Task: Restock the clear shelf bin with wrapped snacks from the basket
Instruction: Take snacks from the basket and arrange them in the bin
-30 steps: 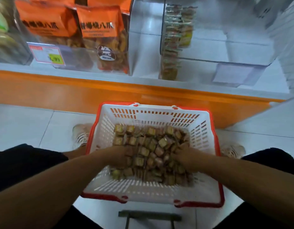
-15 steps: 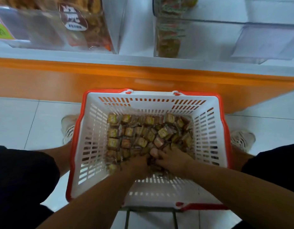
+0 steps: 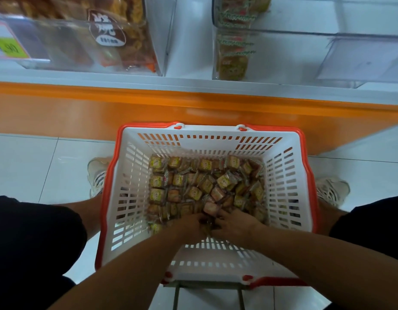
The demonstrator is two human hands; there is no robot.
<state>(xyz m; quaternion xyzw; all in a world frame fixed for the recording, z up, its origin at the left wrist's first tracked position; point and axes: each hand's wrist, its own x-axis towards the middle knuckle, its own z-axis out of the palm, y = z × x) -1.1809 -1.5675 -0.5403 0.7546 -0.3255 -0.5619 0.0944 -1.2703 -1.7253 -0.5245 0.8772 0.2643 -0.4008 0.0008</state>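
Observation:
A white basket with a red rim [image 3: 124, 198] stands on the floor between my feet. Its bottom is covered with several small square wrapped snacks [image 3: 207, 184]. My left hand [image 3: 192, 224] and my right hand [image 3: 235, 223] are side by side in the near part of the pile, fingers curled around a bunch of snacks gathered between them. The clear shelf bin [image 3: 305, 52] is above at the top right; a stack of the same wrapped snacks [image 3: 232, 52] fills its left end, and the rest shows bare white shelf.
A clear bin with large orange snack bags [image 3: 108, 32] and a price tag [image 3: 7, 44] stands at the top left. An orange shelf base [image 3: 148, 108] runs across behind the basket. White floor tiles [image 3: 36, 164] lie on both sides. A metal frame [image 3: 207, 294] shows under the basket.
My two hands came together from the sides of the pile to the near middle, bunching snacks between them. The view tilted down and closer to the basket.

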